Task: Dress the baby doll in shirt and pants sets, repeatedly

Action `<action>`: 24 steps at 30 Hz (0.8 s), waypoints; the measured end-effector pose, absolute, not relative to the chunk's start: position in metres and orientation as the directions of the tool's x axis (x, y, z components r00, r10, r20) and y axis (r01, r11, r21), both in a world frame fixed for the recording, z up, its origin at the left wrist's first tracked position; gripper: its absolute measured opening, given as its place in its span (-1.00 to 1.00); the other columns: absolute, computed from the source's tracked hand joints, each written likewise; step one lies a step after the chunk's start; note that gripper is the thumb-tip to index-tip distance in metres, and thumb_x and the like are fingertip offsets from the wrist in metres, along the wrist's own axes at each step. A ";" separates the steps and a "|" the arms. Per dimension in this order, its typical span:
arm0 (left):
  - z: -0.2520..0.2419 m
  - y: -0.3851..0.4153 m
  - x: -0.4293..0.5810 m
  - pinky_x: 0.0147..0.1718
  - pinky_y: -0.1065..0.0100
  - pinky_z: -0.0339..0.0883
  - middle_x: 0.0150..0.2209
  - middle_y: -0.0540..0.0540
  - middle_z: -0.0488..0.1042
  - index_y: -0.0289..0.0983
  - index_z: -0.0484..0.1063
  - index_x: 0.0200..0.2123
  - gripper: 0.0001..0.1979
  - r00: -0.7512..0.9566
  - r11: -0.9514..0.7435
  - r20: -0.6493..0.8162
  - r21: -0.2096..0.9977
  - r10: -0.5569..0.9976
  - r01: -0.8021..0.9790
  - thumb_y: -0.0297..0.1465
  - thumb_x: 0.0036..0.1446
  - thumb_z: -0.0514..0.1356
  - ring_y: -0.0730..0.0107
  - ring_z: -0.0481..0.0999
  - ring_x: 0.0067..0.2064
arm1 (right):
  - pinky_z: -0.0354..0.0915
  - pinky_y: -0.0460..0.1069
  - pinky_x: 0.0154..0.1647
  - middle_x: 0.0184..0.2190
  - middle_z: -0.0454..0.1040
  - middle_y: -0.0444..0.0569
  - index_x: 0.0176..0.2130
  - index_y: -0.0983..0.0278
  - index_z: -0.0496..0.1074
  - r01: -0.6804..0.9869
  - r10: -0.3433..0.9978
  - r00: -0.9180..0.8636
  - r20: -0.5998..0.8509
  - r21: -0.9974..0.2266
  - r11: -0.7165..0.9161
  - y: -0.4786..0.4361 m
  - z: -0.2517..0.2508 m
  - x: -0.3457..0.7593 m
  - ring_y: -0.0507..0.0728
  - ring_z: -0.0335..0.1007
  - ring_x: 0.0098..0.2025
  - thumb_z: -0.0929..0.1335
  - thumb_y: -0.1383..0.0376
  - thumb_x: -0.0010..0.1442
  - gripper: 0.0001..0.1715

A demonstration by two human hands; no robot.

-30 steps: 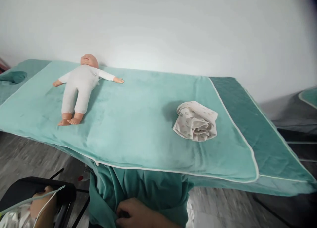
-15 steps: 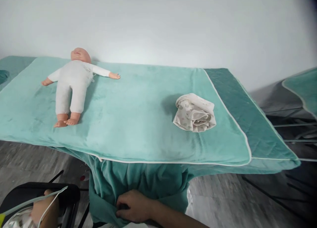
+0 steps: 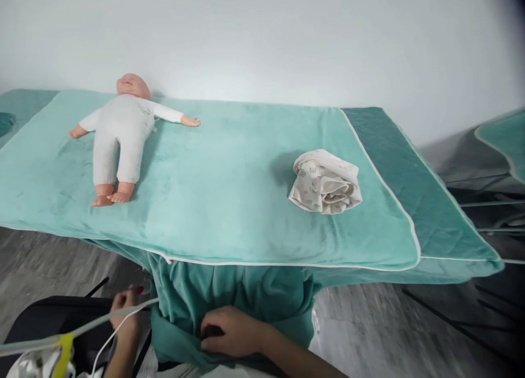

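My right hand [image 3: 232,330] rests on green cloth [image 3: 254,290] hanging below the table's front edge. Its fingers are loosely bent, with a gap to the thumb and nothing visible between them. At the lower left is my left hand [image 3: 126,311], partly crossed by a pale cord [image 3: 96,324] and slightly smeared. Its fingers look bent, but I cannot make out whether they hold anything. A baby doll [image 3: 121,132] in white clothes lies on its back on the padded table [image 3: 229,186], arms spread. Toward the right sits a crumpled, printed white cloth [image 3: 326,182]. Neither hand touches these.
A white wall [image 3: 262,39] stands behind the table. Near my left arm are a black chair [image 3: 45,323] and a yellow tag [image 3: 63,353] on the cord. Another green-covered surface [image 3: 502,145] and metal bars [image 3: 492,204] show at the far right.
My left hand has moved up and to the right at the lower left, and the cord has shifted right. The view has tilted slightly. Doll and crumpled cloth stay in place.
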State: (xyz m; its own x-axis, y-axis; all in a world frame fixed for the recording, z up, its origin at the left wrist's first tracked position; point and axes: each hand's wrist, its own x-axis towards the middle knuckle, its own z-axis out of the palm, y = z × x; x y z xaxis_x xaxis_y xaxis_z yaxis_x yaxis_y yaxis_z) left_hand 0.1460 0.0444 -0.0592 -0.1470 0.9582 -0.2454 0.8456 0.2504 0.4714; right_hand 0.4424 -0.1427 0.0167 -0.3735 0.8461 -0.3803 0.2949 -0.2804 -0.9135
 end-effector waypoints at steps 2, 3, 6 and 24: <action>-0.049 0.023 0.177 -0.37 0.27 0.39 -0.52 0.01 0.35 -0.18 0.30 -0.48 -0.53 -0.059 0.259 -0.311 0.654 0.948 0.711 0.09 0.16 0.12 0.26 0.40 -0.41 | 0.25 -0.07 -0.19 -0.12 0.66 -0.05 -0.01 0.22 0.63 0.288 0.831 -0.367 -0.418 -0.901 -0.325 -0.151 0.023 0.460 0.09 0.48 -0.17 0.46 0.01 0.26 -0.56; -0.042 0.014 0.188 -0.36 0.31 0.36 -0.50 0.01 0.38 -0.20 0.34 -0.48 -0.49 0.027 0.210 -0.305 0.714 0.952 0.668 0.13 0.15 0.15 0.29 0.40 -0.40 | 0.25 -0.07 -0.19 -0.11 0.65 -0.04 -0.01 0.22 0.62 0.299 0.818 -0.360 -0.448 -0.886 -0.354 -0.157 0.026 0.470 0.10 0.47 -0.17 0.47 0.00 0.24 -0.55; -0.016 -0.011 0.199 -0.37 0.38 0.30 -0.53 0.02 0.35 -0.24 0.33 -0.54 -0.39 0.242 0.103 -0.343 0.741 0.908 0.664 0.20 0.17 0.16 0.37 0.35 -0.41 | 0.23 -0.03 -0.18 -0.13 0.66 -0.02 -0.04 0.22 0.62 0.428 0.765 -0.302 -0.569 -0.798 -0.425 -0.178 0.038 0.501 0.15 0.48 -0.16 0.51 -0.01 0.17 -0.52; 0.035 -0.062 0.157 -0.39 0.34 0.09 -0.58 0.03 0.40 -0.24 0.28 -0.55 -0.47 0.704 -0.415 -0.531 0.570 0.473 0.709 -0.09 0.45 0.02 0.41 0.43 -0.47 | 0.04 -0.06 -0.33 -0.42 0.26 -0.19 -0.29 0.25 0.41 0.172 0.526 -0.403 -0.750 -0.626 -0.761 -0.256 0.049 0.539 0.01 0.12 -0.36 0.43 -0.19 0.14 -0.44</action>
